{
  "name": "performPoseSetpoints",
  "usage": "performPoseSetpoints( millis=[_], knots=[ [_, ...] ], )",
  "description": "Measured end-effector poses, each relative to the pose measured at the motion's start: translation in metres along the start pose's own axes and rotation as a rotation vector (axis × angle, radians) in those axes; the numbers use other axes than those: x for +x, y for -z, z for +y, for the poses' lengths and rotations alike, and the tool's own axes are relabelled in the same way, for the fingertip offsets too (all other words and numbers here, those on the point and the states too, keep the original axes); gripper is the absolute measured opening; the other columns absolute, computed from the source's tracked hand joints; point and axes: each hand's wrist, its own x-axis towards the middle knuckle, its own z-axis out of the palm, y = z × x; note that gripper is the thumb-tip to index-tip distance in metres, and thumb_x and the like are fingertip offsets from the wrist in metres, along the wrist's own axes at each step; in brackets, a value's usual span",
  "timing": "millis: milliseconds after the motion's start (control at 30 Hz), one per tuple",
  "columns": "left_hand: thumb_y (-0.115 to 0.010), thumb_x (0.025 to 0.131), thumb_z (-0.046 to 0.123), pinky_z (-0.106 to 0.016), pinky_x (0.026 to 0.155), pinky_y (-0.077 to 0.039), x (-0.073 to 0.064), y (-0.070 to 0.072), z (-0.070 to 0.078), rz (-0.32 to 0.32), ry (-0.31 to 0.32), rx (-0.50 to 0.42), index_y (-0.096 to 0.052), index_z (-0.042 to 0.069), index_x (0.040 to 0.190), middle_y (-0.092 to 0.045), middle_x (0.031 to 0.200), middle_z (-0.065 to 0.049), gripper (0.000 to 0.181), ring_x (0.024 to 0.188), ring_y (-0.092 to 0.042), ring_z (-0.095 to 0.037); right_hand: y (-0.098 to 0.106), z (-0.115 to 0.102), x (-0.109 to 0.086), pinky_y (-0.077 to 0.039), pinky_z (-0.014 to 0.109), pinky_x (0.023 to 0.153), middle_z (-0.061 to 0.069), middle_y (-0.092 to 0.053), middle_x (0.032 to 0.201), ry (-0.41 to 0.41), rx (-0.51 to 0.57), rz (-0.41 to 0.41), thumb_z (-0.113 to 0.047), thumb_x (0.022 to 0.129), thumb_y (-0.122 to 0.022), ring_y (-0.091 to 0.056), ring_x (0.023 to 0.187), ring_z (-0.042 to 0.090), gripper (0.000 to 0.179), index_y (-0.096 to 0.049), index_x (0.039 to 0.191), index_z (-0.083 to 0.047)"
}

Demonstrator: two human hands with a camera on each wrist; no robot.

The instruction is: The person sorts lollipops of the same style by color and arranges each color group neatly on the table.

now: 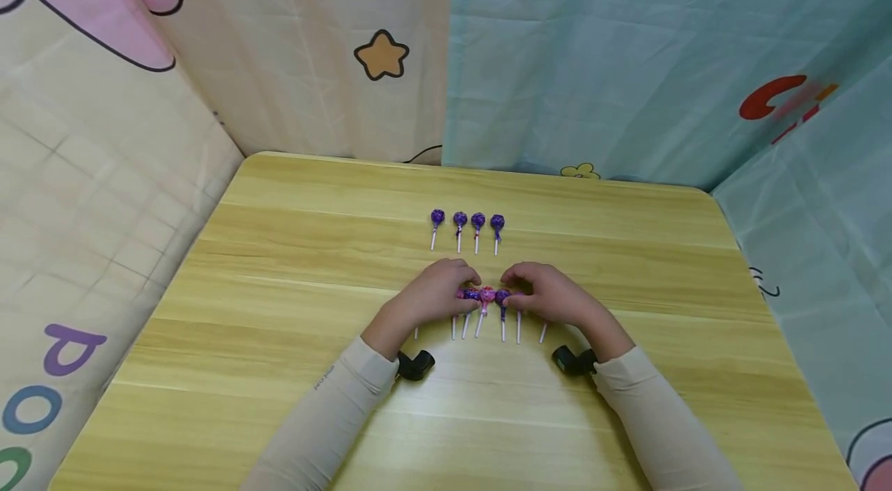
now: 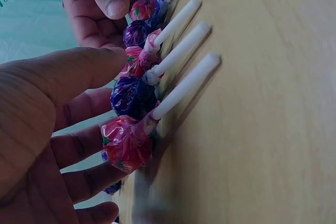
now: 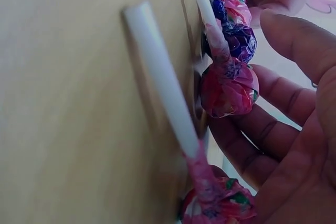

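Fingers (image 2: 86,184) of the left hand (image 1: 435,296) curve loosely apart, and the right hand (image 1: 554,296) matches, neither clenched; whether each fingertip meets candy, I cannot tell. Nearest, forearms angle inward: the left sleeve (image 1: 334,402) carries small lettering, too tiny to read, the right sleeve (image 1: 658,410) opposite. A black wrist device (image 1: 416,365) sits by the left cuff. And here's the near row of lollipops (image 1: 487,295), pink and purple heads between the hands, thumbs this side, fingers beyond, white sticks aimed at the person! Up the table (image 1: 313,228), four purple lollipops (image 1: 478,221) line up. Leftward, the curtain (image 1: 77,189) spells a purple P (image 1: 64,330) and blue O (image 1: 8,412).
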Motion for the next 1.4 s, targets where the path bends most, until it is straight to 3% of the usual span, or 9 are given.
performPoseSetpoints(
  millis=[433, 1400],
  knots=[
    [-0.074, 0.089, 0.031, -0.038, 0.100, -0.043, -0.003, 0.003, 0.001, -0.029, -0.012, 0.006, -0.072, 0.010, 0.114, -0.068, 0.110, -0.004, 0.033, 0.107, -0.060, -0.025, -0.003, 0.000, 0.002, -0.048, 0.043, 0.090, 0.001, -0.064, 0.108, 0.003, -0.037, -0.010, -0.022, 0.090, -0.075, -0.058, 0.099, 0.019, 0.028, -0.066, 0.113, -0.010],
    [-0.076, 0.088, 0.030, -0.039, 0.099, -0.044, -0.001, 0.000, -0.001, 0.032, 0.044, -0.006, -0.073, 0.009, 0.112, -0.070, 0.111, -0.003, 0.032, 0.106, -0.062, -0.025, -0.002, -0.010, 0.006, -0.049, 0.041, 0.086, 0.002, -0.064, 0.103, 0.030, -0.135, -0.012, -0.021, 0.089, -0.077, -0.057, 0.092, 0.018, 0.027, -0.068, 0.110, -0.007]
  ],
)
